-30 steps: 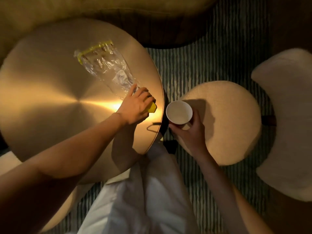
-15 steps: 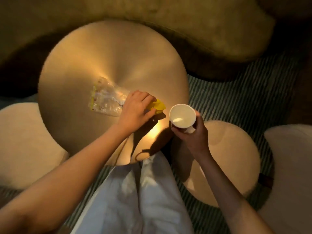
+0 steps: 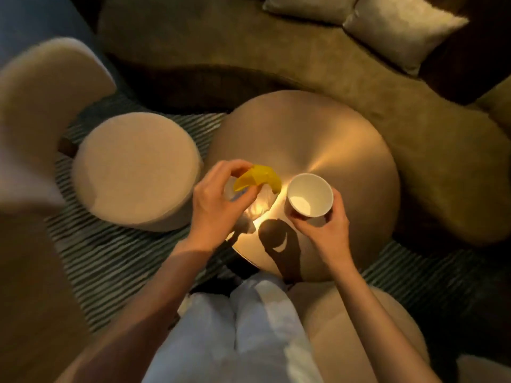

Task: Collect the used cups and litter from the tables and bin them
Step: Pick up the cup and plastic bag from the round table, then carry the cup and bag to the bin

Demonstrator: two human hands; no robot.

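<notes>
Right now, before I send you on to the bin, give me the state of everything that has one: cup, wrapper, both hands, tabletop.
white paper cup: upright, looks empty, held over the table.
plastic wrapper: crumpled with a yellow end, lifted off the table.
left hand: closed on the plastic wrapper.
right hand: wrapped around the white paper cup.
round gold table: no litter visible on it.

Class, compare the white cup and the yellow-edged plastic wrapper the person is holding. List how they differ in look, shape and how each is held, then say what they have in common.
1. The white cup is rigid, round and open-topped; the plastic wrapper is soft and crumpled.
2. The cup is plain white; the wrapper is yellow and clear.
3. The right hand wraps the cup's side from below; the left hand pinches the wrapper in its fingertips.

Shared: both are held above the round table.
</notes>
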